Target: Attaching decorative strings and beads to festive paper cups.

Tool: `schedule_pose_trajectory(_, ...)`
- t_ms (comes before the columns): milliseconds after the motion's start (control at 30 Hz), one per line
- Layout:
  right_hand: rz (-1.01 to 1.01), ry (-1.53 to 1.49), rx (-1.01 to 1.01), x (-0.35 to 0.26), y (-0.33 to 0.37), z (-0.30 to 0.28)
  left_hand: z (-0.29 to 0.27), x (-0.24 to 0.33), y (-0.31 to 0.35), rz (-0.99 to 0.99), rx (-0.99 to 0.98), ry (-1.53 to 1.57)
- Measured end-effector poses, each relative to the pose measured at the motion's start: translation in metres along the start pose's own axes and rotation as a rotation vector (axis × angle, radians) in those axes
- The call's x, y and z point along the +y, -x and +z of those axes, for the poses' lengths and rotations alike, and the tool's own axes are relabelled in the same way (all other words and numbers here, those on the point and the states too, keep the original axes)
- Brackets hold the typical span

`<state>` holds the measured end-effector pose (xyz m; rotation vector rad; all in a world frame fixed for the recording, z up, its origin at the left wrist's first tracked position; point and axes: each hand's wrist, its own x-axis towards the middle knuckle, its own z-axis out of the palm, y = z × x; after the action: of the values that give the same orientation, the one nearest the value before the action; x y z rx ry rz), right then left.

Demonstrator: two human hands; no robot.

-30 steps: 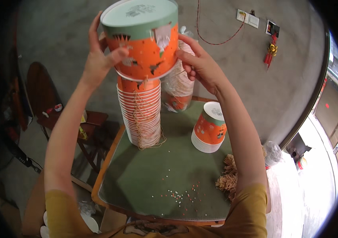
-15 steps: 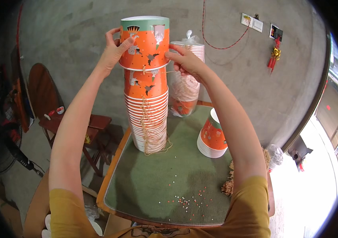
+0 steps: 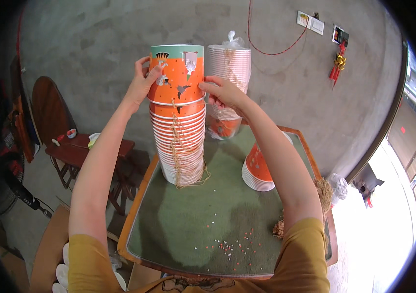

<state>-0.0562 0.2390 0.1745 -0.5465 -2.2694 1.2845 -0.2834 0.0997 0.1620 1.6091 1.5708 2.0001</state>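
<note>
The left hand (image 3: 142, 83) and the right hand (image 3: 222, 93) are clasping opposite sides of the top orange paper bucket (image 3: 177, 73), which is sitting on the tall nested stack of buckets (image 3: 178, 141) laced with twine (image 3: 181, 161) on the green-topped table (image 3: 188, 229). The top bucket is, by the look of it, being seated onto the stack; pressing it down squarely is calling for an even push so the column is not tipping toward the bagged stack (image 3: 228, 68) behind or the short stack (image 3: 257, 168) beside it
</note>
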Motion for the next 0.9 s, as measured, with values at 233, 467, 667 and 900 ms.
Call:
schedule_pose_trajectory(233, -0.016, -0.046, -0.028, 0.023, 0.009, 0.014, 0.003, -0.021, 0.018, -0.004, -0.003, 0.023)
schedule_pose_trajectory(467, 0.028, -0.078, -0.052, 0.025, 0.018, 0.016, 0.004, -0.023, 0.024, -0.005, -0.009, 0.007)
schedule_pose_trajectory(667, 0.072, -0.106, -0.058, 0.031, 0.044, 0.003, 0.008, -0.020, 0.027, 0.003, -0.006, 0.013)
schedule_pose_trajectory(900, -0.001, 0.580, 0.144, 0.092, 0.108, -0.051, -0.013, -0.043, 0.051, 0.242, 0.256, -0.057)
